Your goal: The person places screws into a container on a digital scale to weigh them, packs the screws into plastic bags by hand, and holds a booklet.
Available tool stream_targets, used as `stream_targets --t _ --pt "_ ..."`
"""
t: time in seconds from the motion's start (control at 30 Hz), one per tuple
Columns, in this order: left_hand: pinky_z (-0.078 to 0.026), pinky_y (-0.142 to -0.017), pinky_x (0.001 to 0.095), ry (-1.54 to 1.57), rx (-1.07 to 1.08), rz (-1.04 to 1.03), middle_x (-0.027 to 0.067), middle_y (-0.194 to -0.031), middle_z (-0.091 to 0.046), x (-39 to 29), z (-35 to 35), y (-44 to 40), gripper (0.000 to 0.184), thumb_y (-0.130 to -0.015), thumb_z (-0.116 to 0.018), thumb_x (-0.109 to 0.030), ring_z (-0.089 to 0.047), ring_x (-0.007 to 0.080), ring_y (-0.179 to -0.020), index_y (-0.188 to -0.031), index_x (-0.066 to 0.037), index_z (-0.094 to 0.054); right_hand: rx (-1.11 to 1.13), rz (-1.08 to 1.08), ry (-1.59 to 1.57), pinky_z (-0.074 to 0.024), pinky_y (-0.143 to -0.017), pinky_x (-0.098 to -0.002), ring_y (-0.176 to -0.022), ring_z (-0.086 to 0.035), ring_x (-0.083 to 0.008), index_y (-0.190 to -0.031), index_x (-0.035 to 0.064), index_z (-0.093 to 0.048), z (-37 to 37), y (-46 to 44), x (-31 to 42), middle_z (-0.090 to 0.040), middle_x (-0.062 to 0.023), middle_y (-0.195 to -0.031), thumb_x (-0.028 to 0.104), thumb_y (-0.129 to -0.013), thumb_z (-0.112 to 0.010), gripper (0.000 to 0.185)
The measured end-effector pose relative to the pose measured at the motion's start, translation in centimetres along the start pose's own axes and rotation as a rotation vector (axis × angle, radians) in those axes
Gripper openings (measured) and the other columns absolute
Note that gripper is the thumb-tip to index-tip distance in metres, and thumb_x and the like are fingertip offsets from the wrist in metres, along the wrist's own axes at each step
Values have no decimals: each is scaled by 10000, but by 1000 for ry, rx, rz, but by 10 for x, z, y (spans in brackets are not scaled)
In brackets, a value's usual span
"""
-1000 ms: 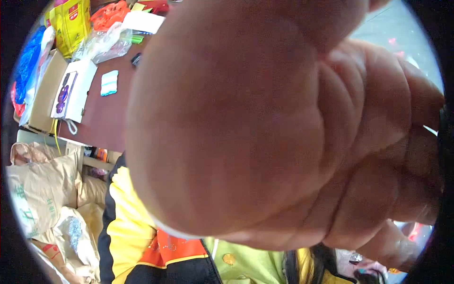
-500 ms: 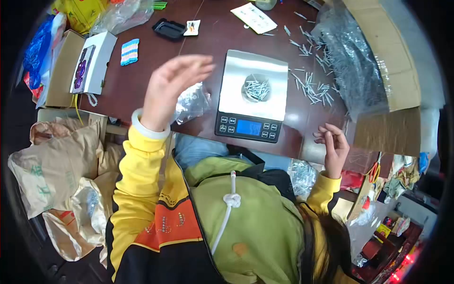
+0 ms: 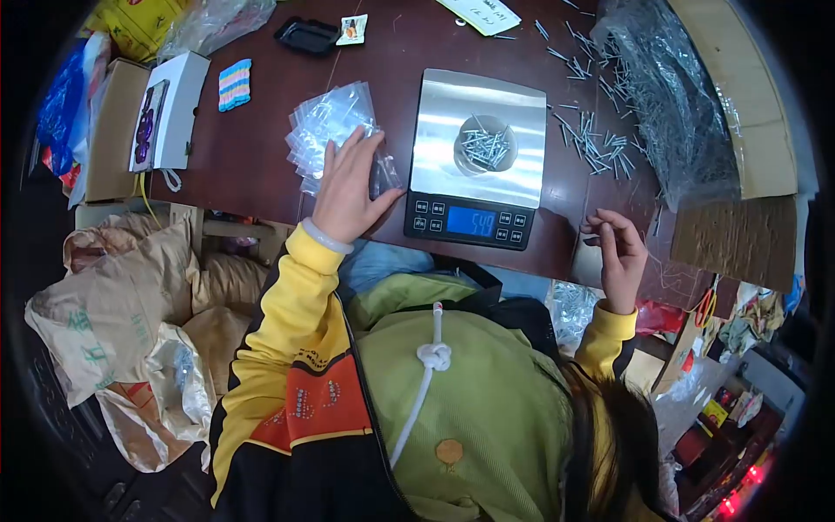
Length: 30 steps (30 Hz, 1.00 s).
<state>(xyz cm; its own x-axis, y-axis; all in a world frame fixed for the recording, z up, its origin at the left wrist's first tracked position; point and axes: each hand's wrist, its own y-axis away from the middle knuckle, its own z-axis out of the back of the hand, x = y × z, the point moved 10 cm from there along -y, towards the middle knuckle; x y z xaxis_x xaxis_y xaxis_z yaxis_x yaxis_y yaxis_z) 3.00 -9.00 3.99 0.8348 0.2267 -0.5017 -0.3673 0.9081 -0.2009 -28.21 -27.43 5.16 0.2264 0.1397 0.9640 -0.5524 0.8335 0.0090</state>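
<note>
My left hand (image 3: 350,187) lies with fingers apart on a fan of clear plastic zip bags (image 3: 326,117), left of the scale. Its fingertips touch the nearest bags. On the digital scale (image 3: 435,178) stands a small round cup (image 3: 461,155) with several metal nails (image 3: 487,146) in it. The blue display (image 3: 471,221) is lit with digits. My right hand (image 3: 622,261) is at the table's near edge, right of the scale, fingers curled and thumb close against them. Whatever it may hold is too small or hidden to make out.
Loose nails (image 3: 596,143) are scattered right of the scale, beside a cardboard box (image 3: 739,96) lined with clear plastic (image 3: 661,104). Farther back are a black tray (image 3: 306,36), a small packet (image 3: 353,30) and a written card (image 3: 483,13). A striped bundle (image 3: 234,84) lies at left.
My left hand has come down from above the table onto the plastic bags, its fingers spreading. My right hand stays near the table edge, fingers still curled. The view has shifted slightly.
</note>
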Motion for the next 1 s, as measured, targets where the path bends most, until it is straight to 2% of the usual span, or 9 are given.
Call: stream_targets --t 0.2,0.23,0.33,0.37,0.53,0.67,0.77,0.87,1.0 --pt "-279 -1059 559 93 -103 29 148 -1105 -627 7 18 -1 631 -749 -761 -238 -569 351 -1110 -1267 -1 -491 -15 0 7 -509 -732 -242 -867 -649 -139 -1111 -24 -593 5 -2 -2 -666 -90 -995 34 -958 -506 185" --pt "-354 -1027 504 72 -147 25 140 -1069 -650 4 28 -2 606 -757 -764 -190 -618 320 -1038 -1264 3 -493 -8 1 12 -505 -728 -238 -871 -649 -136 -1111 -22 -594 4 -3 -1 -666 -85 -992 33 -958 -506 185" --pt "-408 -995 415 422 -218 170 159 -1107 -641 8 45 0 590 -754 -762 -113 -624 266 -1039 -1265 3 -493 23 1 14 -492 -716 -223 -862 -644 -126 -1108 -13 -601 -4 -9 4 -664 -79 -1001 29 -944 -525 186" --pt "-434 -961 336 476 -208 151 157 -1134 -638 3 48 -1 598 -750 -754 -46 -615 198 -1044 -1281 2 -481 41 -7 11 -487 -712 -218 -846 -639 -120 -1106 -9 -606 -7 -11 8 -661 -83 -1015 27 -931 -544 189" --pt "-420 -988 325 1179 105 158 113 -1179 -610 -50 20 -9 687 -770 -711 60 -554 162 -1105 -1369 -9 -381 339 364 123 -463 -646 -204 -685 -563 -88 -1100 24 -636 -72 -18 99 -619 -116 -1120 23 -776 -696 329" --pt "-421 -981 305 1587 405 153 115 -1218 -575 -101 -20 0 668 -811 -648 105 -519 159 -1154 -1394 -12 -344 710 330 138 -478 -574 -286 -641 -599 -173 -1006 51 -641 -142 -2 123 -634 -85 -935 35 -749 -715 268" --pt "-414 -984 307 1659 486 255 120 -1223 -564 -109 -34 6 664 -818 -677 50 -514 158 -1161 -1390 -10 -346 635 594 343 -497 -589 -338 -682 -625 -244 -935 64 -631 -151 3 124 -633 -78 -836 91 -770 -699 181" --pt "-423 -964 292 1588 611 205 121 -1220 -557 -118 -42 17 683 -800 -729 -22 -526 154 -1144 -1374 5 -359 636 571 322 -514 -620 -371 -731 -639 -274 -907 71 -632 -153 7 121 -650 -78 -812 120 -783 -678 141" --pt "-407 -978 301 1338 839 341 119 -1246 -538 -111 -66 33 770 -800 -750 -85 -512 166 -1158 -1409 -7 -287 784 559 255 -546 -685 -341 -846 -662 -272 -993 87 -655 -164 13 127 -666 -90 -984 108 -788 -671 206"
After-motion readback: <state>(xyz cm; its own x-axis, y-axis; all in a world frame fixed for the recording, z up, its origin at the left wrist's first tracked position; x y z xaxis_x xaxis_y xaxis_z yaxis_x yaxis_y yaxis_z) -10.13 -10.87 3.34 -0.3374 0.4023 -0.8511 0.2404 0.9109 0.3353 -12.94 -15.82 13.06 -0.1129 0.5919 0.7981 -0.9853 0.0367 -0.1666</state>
